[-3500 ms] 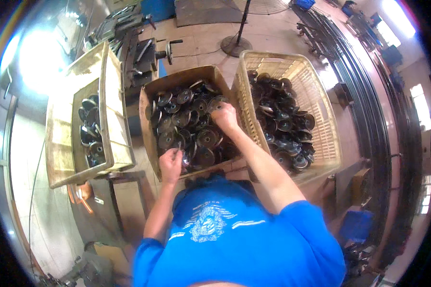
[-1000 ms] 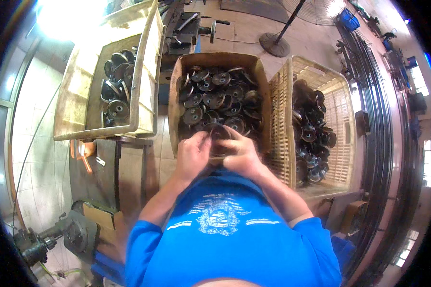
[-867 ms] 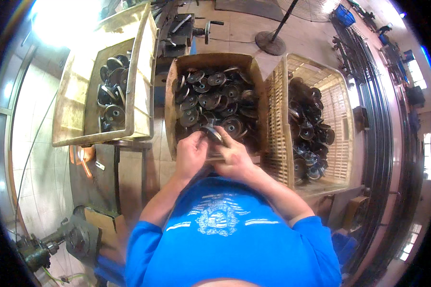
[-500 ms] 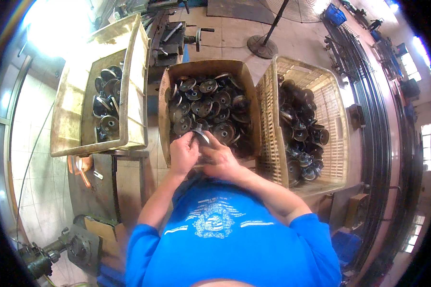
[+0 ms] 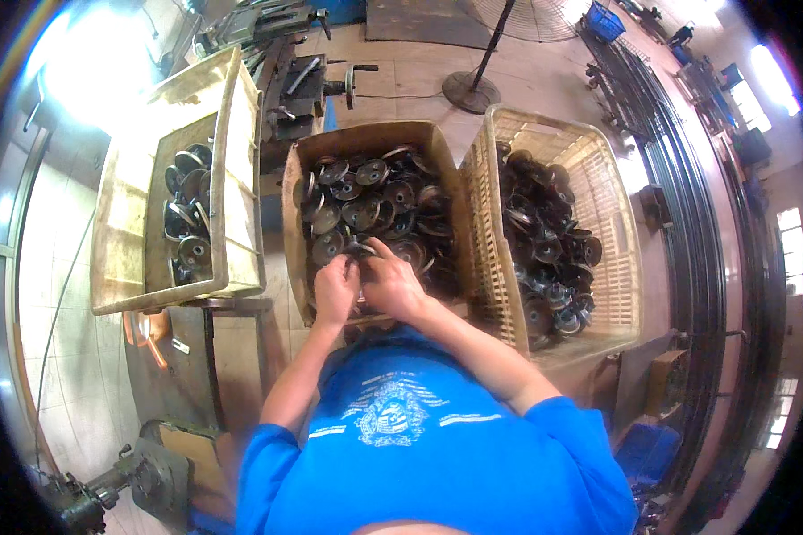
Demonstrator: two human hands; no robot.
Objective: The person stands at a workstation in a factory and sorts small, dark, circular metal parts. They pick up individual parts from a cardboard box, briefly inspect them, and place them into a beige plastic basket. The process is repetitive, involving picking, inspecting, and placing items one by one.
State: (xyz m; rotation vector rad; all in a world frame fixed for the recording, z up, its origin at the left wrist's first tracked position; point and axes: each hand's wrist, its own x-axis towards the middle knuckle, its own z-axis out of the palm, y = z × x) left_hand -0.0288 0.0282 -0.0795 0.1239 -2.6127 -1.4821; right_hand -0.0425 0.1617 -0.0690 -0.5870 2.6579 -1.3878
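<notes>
Both my hands are together over the near side of a brown box (image 5: 366,135) filled with dark round metal discs with hubs. My left hand (image 5: 336,291) is closed, its fingers pinching a metal disc part (image 5: 360,249) from the left. On the other side, my right hand (image 5: 393,283) grips the same part, its index finger stretched along it. The part's rim shows above the fingers, and its lower portion is hidden by my hands. Loose discs (image 5: 363,212) lie heaped just beyond my hands.
A pale plastic bin (image 5: 244,178) with several discs stands at left, and a slatted cream crate (image 5: 611,236) with more at right. Beyond are a machine with a crank handle (image 5: 350,86) and a fan base (image 5: 471,92). Long dark bars (image 5: 687,196) line the right side.
The disc part has tipped, its bright edge turning to lie flatter between my hands. My view has shifted slightly, so the containers appear a little farther left.
</notes>
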